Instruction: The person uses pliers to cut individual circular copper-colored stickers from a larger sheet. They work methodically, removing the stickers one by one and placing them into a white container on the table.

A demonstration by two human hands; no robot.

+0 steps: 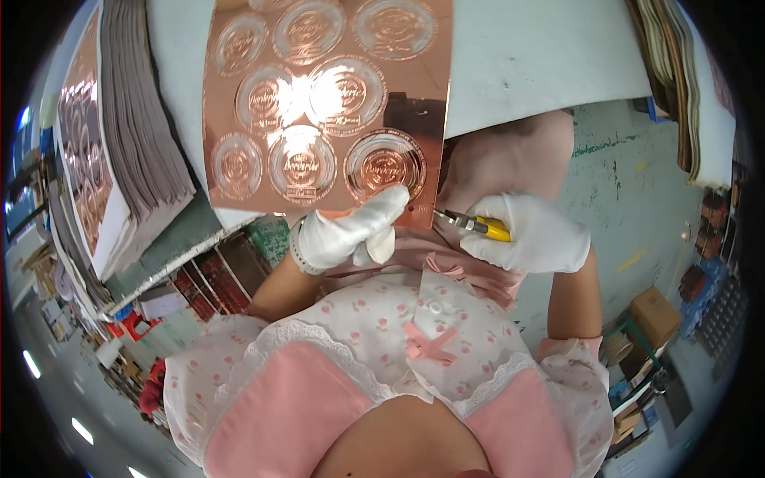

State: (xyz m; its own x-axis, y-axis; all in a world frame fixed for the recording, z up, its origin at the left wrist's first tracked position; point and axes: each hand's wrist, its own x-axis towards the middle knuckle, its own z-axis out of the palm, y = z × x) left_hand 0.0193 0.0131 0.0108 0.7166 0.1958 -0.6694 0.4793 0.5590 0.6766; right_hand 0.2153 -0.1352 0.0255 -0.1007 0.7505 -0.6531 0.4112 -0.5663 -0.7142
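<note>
A shiny copper-coloured plate (325, 134) with rows of raised round emblems extends over the edge of the white tabletop toward me. My left hand (347, 233), in a white glove, is closed on its near edge, thumb lying on top below the lower right emblem. In my gloved right hand (535, 235) is a pair of pliers (488, 228) with yellow and black handles. The jaws point left and meet the plate's near right corner; whether they are closed on it I cannot make out. The fingers under the plate are hidden.
At the left stands a thick stack of grey sheets (139, 111), with another copper plate (84, 143) beside it. More stacked boards (673, 88) rise at the far right. A cardboard box (655, 315) sits at lower right.
</note>
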